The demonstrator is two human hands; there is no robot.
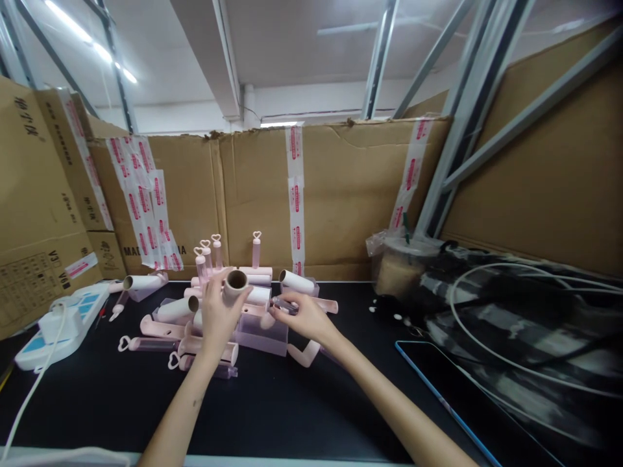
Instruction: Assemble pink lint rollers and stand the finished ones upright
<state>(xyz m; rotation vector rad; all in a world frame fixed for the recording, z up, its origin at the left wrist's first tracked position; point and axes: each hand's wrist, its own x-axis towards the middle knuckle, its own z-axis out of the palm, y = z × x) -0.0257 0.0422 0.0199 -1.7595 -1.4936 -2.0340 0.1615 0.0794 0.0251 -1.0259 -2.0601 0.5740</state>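
Observation:
My left hand (217, 318) is closed around a white roll (237, 281), its brown cardboard core facing up toward me. Just to the right, my right hand (309, 319) pinches a small dark see-through piece (285, 305), partly covered by the fingers. Below it lie a pale purple translucent box (263, 338) and a pink rounded part (267, 320). More white rolls (176, 309) lie around both hands. Heart-ended tubes (256, 251) stand behind them, and another heart-ended tube (150, 344) lies at the left. A bent pink handle (304, 355) rests under my right wrist.
On the left sits a white power strip (65, 331) with a plugged-in charger and cable. At right are a drink cup (399, 266), a blue-edged tablet (457, 389) and a dark bundle (511, 324) with a white cable. Taped cardboard (253, 194) walls the black table's back.

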